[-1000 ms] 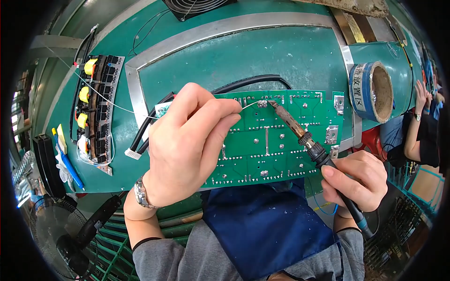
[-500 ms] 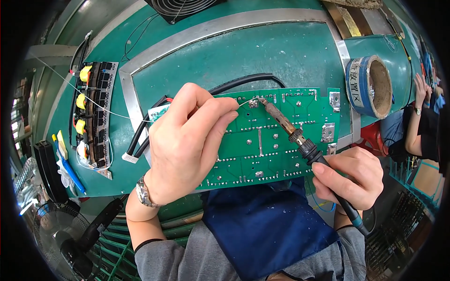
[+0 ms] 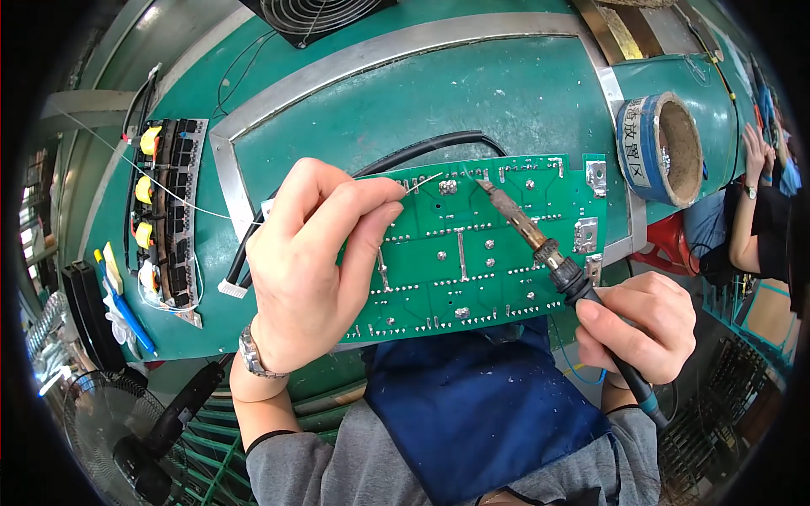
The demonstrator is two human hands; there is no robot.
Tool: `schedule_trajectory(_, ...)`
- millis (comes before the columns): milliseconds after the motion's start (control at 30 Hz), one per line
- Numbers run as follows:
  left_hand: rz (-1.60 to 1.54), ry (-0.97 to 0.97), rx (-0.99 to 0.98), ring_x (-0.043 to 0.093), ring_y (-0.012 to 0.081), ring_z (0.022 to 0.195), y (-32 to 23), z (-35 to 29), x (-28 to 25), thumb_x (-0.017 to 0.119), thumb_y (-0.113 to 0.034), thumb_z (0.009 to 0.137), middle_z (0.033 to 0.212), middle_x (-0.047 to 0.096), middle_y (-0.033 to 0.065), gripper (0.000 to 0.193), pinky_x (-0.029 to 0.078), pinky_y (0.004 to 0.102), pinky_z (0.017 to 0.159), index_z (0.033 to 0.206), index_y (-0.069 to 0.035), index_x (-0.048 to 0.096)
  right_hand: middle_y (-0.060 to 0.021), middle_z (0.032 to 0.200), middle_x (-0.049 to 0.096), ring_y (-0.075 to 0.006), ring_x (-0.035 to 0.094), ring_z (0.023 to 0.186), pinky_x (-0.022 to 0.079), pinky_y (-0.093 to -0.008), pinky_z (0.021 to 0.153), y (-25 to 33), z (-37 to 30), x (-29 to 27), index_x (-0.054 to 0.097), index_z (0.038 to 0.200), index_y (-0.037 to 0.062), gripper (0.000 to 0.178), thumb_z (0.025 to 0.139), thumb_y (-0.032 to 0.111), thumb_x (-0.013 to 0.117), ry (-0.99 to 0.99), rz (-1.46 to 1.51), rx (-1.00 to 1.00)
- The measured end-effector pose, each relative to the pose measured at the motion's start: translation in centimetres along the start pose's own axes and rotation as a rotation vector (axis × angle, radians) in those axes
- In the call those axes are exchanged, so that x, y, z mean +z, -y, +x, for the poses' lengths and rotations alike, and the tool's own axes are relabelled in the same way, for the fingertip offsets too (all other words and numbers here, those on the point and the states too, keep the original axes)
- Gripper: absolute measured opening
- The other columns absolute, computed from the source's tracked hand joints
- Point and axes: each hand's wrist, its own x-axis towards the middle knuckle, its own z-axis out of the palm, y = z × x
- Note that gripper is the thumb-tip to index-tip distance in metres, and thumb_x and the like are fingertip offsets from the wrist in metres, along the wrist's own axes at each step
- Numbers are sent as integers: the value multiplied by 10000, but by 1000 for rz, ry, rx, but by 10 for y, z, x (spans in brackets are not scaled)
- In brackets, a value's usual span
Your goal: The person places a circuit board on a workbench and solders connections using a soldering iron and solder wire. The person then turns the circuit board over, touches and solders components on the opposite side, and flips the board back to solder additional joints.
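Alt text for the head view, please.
A person's right hand holds a soldering iron tip-down over a green circuit board, while the left hand pinches thin solder wire near the tip. A blue tape roll sits on the green workbench.

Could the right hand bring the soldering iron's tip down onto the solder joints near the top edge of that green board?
Probably yes. The right hand holds the soldering iron with its tip already over the green circuit board near the top edge, and nothing lies between; the left hand with its solder wire sits off to the side.

Green circuit board solder-side up, soldering iron tilted above, thin solder wire
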Motion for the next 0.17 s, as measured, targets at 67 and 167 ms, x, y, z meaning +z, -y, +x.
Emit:
schedule_trajectory(67, 1, 0, 8, 576, 181, 625, 0, -1, 1, 734, 4, 793, 781, 550, 61, 160, 462, 302, 550, 938, -53, 700, -48, 796, 649, -158, 622, 594, 481, -259, 493, 0, -3, -1, 749, 990, 88, 314, 694, 142, 840, -16, -19, 12)
schedule_trajectory(167, 2, 8, 5, 583, 184, 633, -1, 0, 0, 735, 3, 794, 782, 552, 63, 163, 468, 305, 559, 942, -55, 702, -54, 794, 651, -158, 627, 593, 483, -261, 487, 0, -6, -1, 753, 984, 93, 304, 698, 153, 837, -26, -30, 36)
